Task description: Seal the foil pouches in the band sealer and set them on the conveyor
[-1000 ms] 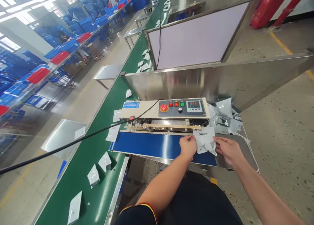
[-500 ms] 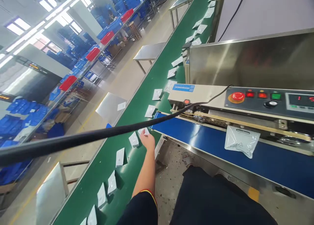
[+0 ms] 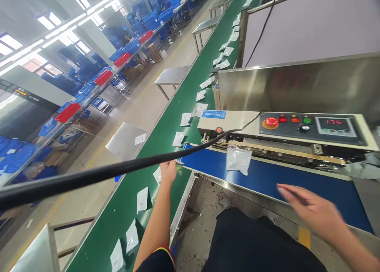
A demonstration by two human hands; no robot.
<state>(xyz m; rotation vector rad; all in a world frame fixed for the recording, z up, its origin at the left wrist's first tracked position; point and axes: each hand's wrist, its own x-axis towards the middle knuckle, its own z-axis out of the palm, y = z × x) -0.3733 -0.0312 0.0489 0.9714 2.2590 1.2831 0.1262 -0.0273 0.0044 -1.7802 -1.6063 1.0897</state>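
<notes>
My left hand (image 3: pixel 168 172) is over the green conveyor belt (image 3: pixel 160 125), closed, with a white pouch (image 3: pixel 179 161) at its fingertips, partly hidden by a black cable (image 3: pixel 118 167). My right hand (image 3: pixel 316 210) is blurred, fingers stretched out and holding nothing, above the near edge of the blue belt (image 3: pixel 204 160). On that belt a puffy white pouch (image 3: pixel 238 160) lies with its top edge at the band sealing machine (image 3: pixel 234 121). Another white pouch (image 3: pixel 157 175) rests just beside my left hand.
Several white pouches (image 3: pixel 142 200) are spaced along the green belt. The sealer's control panel (image 3: pixel 311 127) has lit buttons and a display reading 175. Metal tables (image 3: pixel 172 75) stand left of the belt. Farther back are red bins (image 3: pixel 68 112) and blue bins.
My right hand has come into view from the right. The pouch at the sealer has moved left along the blue belt. My view has shifted slightly; my left hand stays near the belts' meeting point.
</notes>
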